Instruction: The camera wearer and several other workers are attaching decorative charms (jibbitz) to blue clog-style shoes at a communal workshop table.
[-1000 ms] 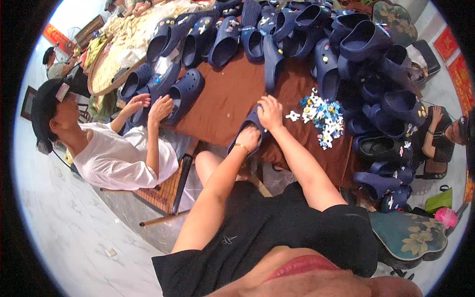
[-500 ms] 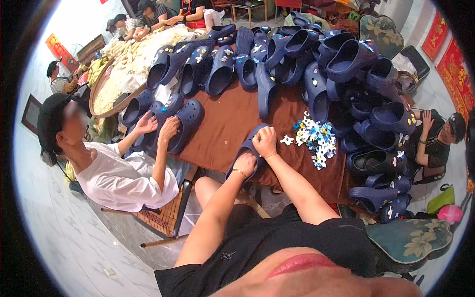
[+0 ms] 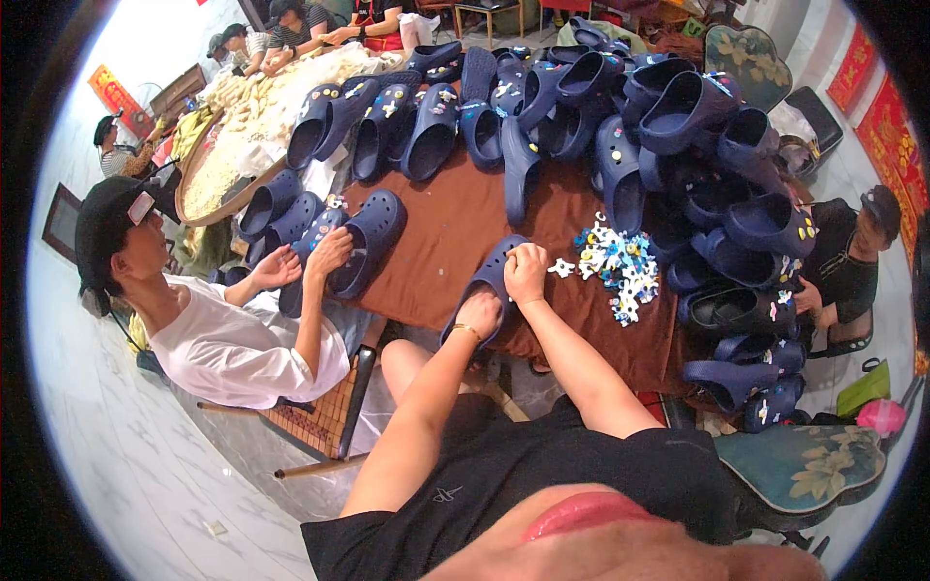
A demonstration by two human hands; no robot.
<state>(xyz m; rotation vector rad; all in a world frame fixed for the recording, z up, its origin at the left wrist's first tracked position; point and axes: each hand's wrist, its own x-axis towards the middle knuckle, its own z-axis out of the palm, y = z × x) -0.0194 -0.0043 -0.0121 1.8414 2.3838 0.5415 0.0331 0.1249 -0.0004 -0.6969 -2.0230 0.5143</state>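
Note:
A navy-blue foam clog point(image 3: 503, 259) with holes in its upper stands in front of me at the near edge of the brown cloth-covered table. My left hand point(image 3: 480, 310), a bracelet at its wrist, reaches into the clog's opening; its fingertips are hidden inside. Curled against the right side of the upper is my right hand point(image 3: 526, 273), closed; whether it also pinches a small piece cannot be seen. Just right of it lies a single white charm point(image 3: 562, 267), beside a pile of small white, blue and yellow shoe charms point(image 3: 620, 266).
Many navy clogs point(image 3: 426, 133), several with charms, line the table's far and right sides. At left a seated co-worker point(image 3: 237, 339) handles another clog point(image 3: 368, 242). Another person point(image 3: 841, 257) sits at right. Beyond is a large round tray point(image 3: 181, 194) of pale pieces.
My hands stay on the same clog, the right shifting only slightly. The co-worker at left lifts the head a little; the person at right lowers a raised hand toward the clogs.

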